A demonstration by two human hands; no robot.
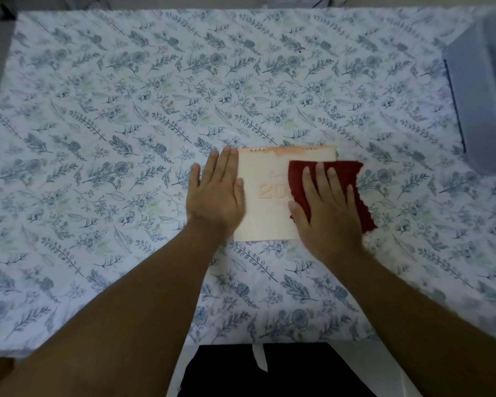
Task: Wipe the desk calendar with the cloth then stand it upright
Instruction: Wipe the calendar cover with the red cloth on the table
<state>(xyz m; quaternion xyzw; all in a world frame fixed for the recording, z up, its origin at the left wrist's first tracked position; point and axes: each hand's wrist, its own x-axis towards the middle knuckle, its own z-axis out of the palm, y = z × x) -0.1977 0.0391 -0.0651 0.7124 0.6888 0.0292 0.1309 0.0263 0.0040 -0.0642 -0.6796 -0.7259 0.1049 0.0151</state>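
Lying flat at table centre on a leaf-print tablecloth (98,110), the desk calendar (265,196) is pinned at its left edge by the left hand (216,193), fingers together. Right hand (327,213), fingers spread, presses a dark red cloth (344,179) over its right side. Grey box (481,104) far right, well apart.

Looks like a home: a leafy blue-print tablecloth (155,96) covers the table, a grey plastic box (484,96) at two o'clock.
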